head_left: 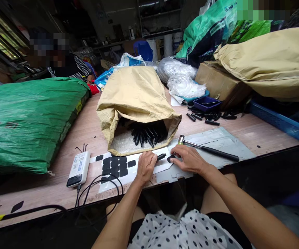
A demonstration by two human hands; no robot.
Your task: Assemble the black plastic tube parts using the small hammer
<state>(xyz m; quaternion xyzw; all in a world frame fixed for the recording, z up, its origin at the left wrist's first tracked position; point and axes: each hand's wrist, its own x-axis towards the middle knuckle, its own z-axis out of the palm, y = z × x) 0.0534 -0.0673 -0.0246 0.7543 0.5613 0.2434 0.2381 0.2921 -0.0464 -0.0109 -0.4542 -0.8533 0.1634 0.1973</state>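
Black tube (161,156) lies in my left hand (146,166), fingers curled round it, above the bench (91,117) near an open tan sack (136,91); my right hand (189,159) pinches a black patch (170,158) between its fingers.

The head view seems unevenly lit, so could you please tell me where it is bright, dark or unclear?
All in the head view: the slatted window is bright, the open shelving behind is dim; the green woven sack shows pale sheen; the black cylindrical piece in the left hand is too dark for fine detail; below the wood-grain table, deep shadow.
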